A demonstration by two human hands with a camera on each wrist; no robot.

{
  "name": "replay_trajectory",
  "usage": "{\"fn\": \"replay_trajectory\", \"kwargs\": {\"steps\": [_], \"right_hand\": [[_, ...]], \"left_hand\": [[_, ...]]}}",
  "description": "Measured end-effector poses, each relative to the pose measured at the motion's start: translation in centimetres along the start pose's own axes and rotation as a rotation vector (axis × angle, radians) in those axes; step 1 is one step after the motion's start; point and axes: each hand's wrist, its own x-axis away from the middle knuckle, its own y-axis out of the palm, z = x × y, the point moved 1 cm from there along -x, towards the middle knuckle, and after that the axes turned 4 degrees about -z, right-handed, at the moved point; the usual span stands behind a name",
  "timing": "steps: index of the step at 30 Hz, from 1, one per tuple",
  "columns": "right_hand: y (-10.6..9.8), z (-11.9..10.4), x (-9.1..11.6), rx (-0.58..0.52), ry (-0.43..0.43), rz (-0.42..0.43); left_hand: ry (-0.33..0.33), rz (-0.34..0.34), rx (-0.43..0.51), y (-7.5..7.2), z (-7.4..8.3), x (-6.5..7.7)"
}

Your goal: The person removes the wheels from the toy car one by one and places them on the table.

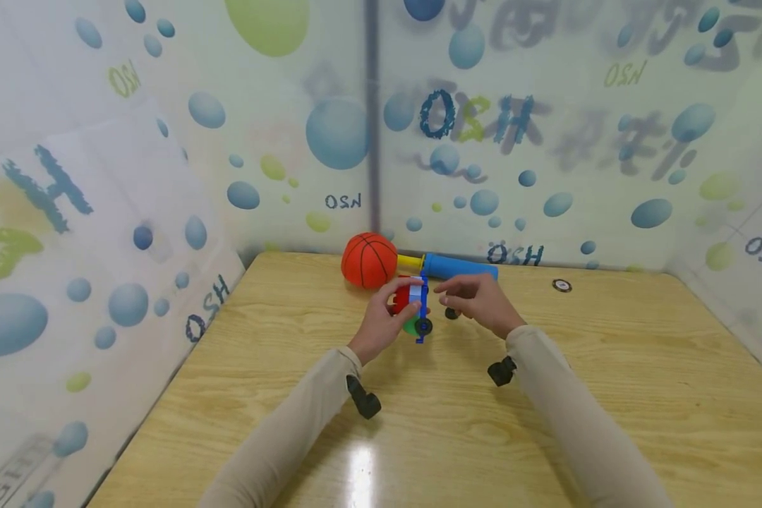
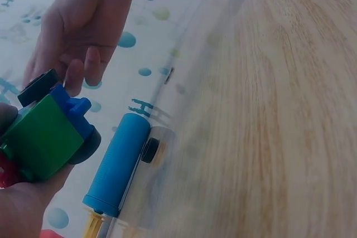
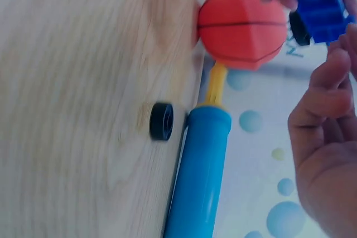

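While the left hand [image 1: 384, 321] pinches the toy car [image 2: 47, 137], the right hand [image 1: 482, 303] bends its fingers, empty; probably wheel-fitting; next, grasp the loose wheel [image 3: 162, 121] toward the worktop's [image 1: 609, 388] far edge.

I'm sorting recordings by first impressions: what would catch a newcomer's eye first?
Probably the red toy basketball near the far edge of the table, beside a blue-and-yellow pump. Next, the multicoloured toy car in the left hand, then the loose black wheel in front of the pump.
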Motion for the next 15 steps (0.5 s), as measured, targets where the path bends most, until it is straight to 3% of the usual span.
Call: {"fn": "replay_trajectory", "kwargs": {"steps": [8,15], "right_hand": [[1.2,-0.7,1.2,-0.042,-0.062,-0.136],[1.9,-1.0,1.1,-0.019,-0.082,-0.178]], "left_hand": [[-0.002,0.02,0.001,-0.1,-0.1,-0.1],[0.013,0.028,0.002,-0.1,0.1,-0.1]]}}
